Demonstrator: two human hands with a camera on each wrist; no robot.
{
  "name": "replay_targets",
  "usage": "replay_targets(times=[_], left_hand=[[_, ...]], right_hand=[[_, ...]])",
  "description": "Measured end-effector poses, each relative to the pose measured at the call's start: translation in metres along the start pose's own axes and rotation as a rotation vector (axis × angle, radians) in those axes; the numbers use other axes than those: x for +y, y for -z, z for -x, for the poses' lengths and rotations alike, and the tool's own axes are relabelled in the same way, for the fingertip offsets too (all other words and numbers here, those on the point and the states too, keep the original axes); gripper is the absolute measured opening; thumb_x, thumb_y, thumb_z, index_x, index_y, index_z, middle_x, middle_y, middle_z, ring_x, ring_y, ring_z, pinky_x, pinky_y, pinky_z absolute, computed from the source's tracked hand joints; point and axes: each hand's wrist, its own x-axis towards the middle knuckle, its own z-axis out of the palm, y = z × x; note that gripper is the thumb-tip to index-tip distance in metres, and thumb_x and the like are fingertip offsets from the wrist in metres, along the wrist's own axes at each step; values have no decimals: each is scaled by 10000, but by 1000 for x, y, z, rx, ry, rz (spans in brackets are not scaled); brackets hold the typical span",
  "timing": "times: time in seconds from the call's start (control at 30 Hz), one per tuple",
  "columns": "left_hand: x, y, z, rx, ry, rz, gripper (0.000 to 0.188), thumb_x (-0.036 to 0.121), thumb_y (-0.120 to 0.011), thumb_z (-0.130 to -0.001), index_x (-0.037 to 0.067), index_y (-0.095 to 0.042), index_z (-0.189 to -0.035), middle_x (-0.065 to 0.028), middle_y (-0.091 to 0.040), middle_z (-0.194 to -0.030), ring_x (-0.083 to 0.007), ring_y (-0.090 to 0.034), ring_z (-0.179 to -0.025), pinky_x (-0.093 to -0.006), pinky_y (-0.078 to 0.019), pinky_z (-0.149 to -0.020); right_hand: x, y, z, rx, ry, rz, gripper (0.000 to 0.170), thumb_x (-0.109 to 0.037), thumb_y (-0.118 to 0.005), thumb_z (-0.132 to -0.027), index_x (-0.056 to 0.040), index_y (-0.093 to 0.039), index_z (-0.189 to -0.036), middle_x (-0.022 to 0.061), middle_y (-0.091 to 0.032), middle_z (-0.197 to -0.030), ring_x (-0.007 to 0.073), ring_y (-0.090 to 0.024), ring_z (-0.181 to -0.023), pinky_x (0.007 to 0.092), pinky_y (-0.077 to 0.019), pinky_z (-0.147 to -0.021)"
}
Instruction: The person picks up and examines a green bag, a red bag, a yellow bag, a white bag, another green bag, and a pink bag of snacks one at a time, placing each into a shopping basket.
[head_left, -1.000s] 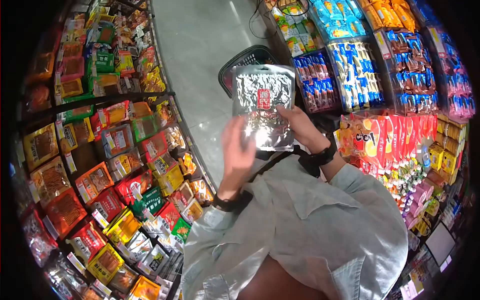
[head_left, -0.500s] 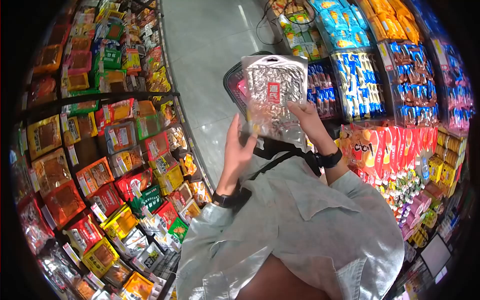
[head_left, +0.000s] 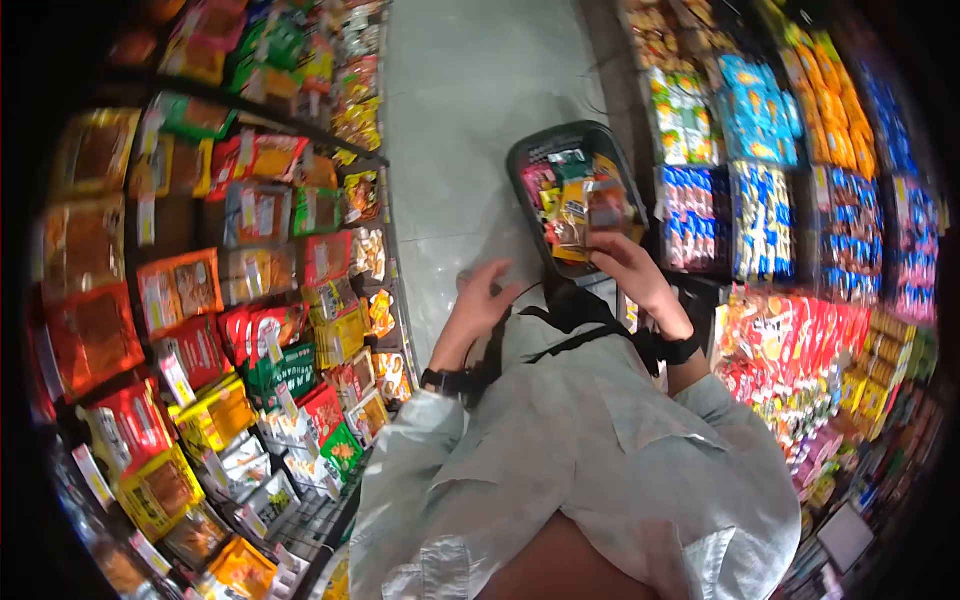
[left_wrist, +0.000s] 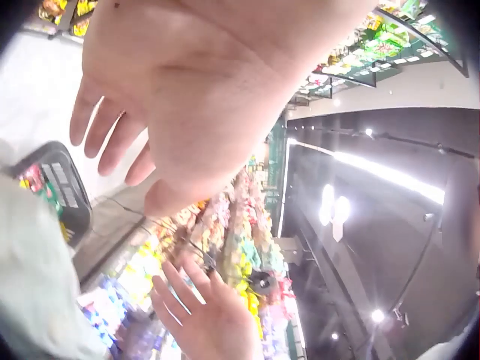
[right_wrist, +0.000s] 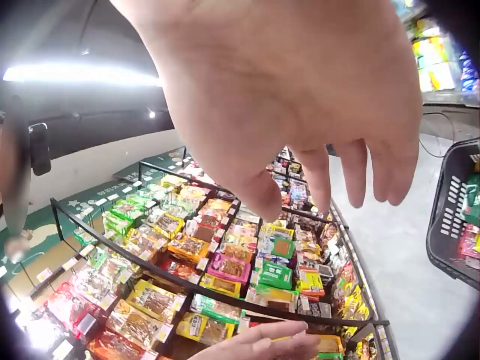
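Observation:
Both my hands hold nothing. My right hand (head_left: 635, 272) hangs over the near right rim of a dark shopping basket (head_left: 522, 178), its fingers loosely bent. Colourful snack packets (head_left: 572, 212) fill the basket, and a blurred brownish, shiny packet (head_left: 607, 205) lies at its right side, just beyond my fingertips. To the left of the basket, my left hand (head_left: 482, 300) is held with fingers relaxed and thumb apart. In the wrist views, the left palm (left_wrist: 202, 82) and right palm (right_wrist: 292, 82) both show bare. The silver pouch from before is not plainly visible.
Racks of packaged snacks (head_left: 260, 270) line the left side behind a black rail (head_left: 250, 115). Bins of wrapped sweets (head_left: 762, 215) and red bags (head_left: 800, 335) stand on the right. Grey floor (head_left: 450, 150) runs between them, with a thin black cable (right_wrist: 446, 120) near the bins.
The silver pouch, gripped by the right hand before, has left my hands. The right hand has lowered to the basket's edge and the left has stayed apart. The whole view has shifted.

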Motion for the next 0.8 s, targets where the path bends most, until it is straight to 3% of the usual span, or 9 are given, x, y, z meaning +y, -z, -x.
replay_targets(times=[0.1, 0.23, 0.27, 0.33, 0.37, 0.57, 0.67, 0.7, 0.8], left_hand=[[-106, 50, 14, -53, 146, -109, 557, 329, -702, -880, 29, -545, -1322, -223, -598, -1273, -339, -605, -1183, -389, -462, -1018], [-296, 62, 52, -274, 376, -232, 637, 425, -672, -872, 27, -528, -1348, -245, -619, -1232, -368, -578, -1233, -408, -498, -983], [-321, 58, 70, -312, 421, -210, 630, 419, -657, -879, 26, -525, -1353, -246, -623, -1226, -371, -573, -1245, -413, -517, -960], [-303, 73, 104, -515, 735, 294, 573, 383, -632, -893, 26, -550, -1333, -205, -649, -1183, -344, -633, -1157, -400, -561, -869], [-310, 74, 122, -511, 597, 393, 532, 372, -615, -902, 31, -571, -1309, -176, -657, -1155, -307, -658, -1058, -381, -570, -820], [-321, 76, 152, -206, 732, 634, 377, 332, -601, -934, 48, -626, -1180, -93, -687, -979, -189, -652, -775, -304, -555, -671], [-339, 77, 145, -37, 681, 752, 360, 329, -629, -942, 71, -610, -1193, -100, -688, -955, -175, -652, -761, -299, -550, -658], [-345, 78, 139, 41, 663, 771, 360, 331, -639, -942, 75, -605, -1194, -103, -689, -956, -175, -653, -760, -299, -549, -655], [-343, 88, 125, 241, 659, 853, 341, 331, -654, -949, 89, -595, -1182, -117, -696, -957, -191, -672, -770, -301, -551, -655]], right_hand=[[30, -30, -11, -63, -3, 202, 291, -170, -627, -985, -2, -624, -1223, 51, -664, -1101, 116, -591, -1050, 271, -468, -906], [175, -16, -8, 50, -427, 378, 325, -222, -660, -936, -22, -654, -1192, 76, -691, -1035, 193, -638, -944, 342, -510, -835], [264, 28, 4, -335, 71, 1095, 315, -217, -670, -885, -38, -664, -1144, 152, -687, -992, 301, -656, -882, 406, -518, -774], [283, 16, 32, -447, -535, 948, 279, -201, -623, -881, -53, -668, -1113, 186, -660, -963, 352, -640, -850, 435, -514, -742], [268, 4, 48, -407, -665, 801, 273, -212, -611, -895, -57, -666, -1113, 165, -657, -942, 324, -636, -826, 417, -513, -724], [199, -34, 21, -237, -589, 402, 268, -278, -534, -977, -83, -657, -1114, 41, -638, -820, 156, -617, -683, 307, -504, -616], [164, -47, -40, -17, -932, -193, 284, -299, -573, -962, -73, -639, -1120, 16, -645, -818, 107, -634, -699, 254, -508, -589], [120, -79, -53, 145, -844, 127, 308, -302, -609, -946, -52, -640, -1124, 27, -666, -850, 102, -651, -739, 272, -535, -622], [165, -63, -122, 26, -616, 345, 310, -285, -639, -941, -28, -644, -1113, 40, -677, -866, 103, -658, -766, 267, -535, -636]])
